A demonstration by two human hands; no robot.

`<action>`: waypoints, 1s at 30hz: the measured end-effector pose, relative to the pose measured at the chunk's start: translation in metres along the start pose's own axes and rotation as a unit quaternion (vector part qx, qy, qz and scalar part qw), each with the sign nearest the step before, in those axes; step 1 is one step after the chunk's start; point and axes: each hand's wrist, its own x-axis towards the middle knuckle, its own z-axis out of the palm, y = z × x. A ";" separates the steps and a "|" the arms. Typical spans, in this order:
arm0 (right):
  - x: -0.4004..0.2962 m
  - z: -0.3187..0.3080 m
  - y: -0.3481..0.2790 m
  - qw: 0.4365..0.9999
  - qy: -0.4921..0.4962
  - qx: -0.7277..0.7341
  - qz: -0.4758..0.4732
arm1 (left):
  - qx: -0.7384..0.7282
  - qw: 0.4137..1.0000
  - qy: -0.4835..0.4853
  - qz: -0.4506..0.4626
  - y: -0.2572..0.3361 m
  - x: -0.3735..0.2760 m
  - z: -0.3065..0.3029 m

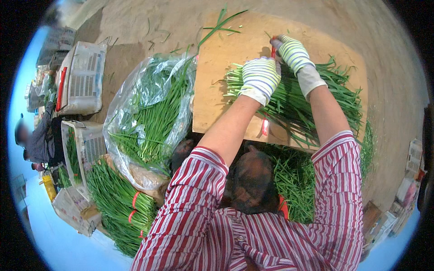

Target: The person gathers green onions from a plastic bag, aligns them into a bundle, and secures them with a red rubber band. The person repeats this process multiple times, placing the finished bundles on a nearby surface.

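Observation:
On a wooden board (213,101) lies a loose bunch of garlic chives (298,98), its pale cut ends to the left and its leaves spread to the right. My left hand (259,76), in a striped glove, rests on the bunch near the cut ends. A red tie band (273,51) stands up between the hands; my right hand (291,50), gloved alike, pinches its top end above the bunch. The left fingertips are near the lower end of the band, and their grip is partly hidden. Another red band (264,127) lies at the board's near edge.
Left of the board is a clear plastic bag (115,125) of loose chives. Chive bundles with red bands (125,210) lie lower left. Plastic crates (84,78) stand at the left, near another person (42,142). Loose green leaves (295,179) lie below the board.

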 end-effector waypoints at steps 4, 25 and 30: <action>-0.016 -0.003 -0.001 0.990 0.003 0.138 0.014 | -0.065 0.997 0.022 -0.044 -0.004 -0.004 0.003; -0.145 0.043 0.021 0.905 -0.205 0.003 -0.372 | -0.047 0.999 0.002 0.018 -0.006 -0.004 -0.001; -0.159 0.044 0.049 0.865 -0.191 -0.035 -0.463 | -0.035 0.999 0.016 0.012 -0.010 -0.005 0.005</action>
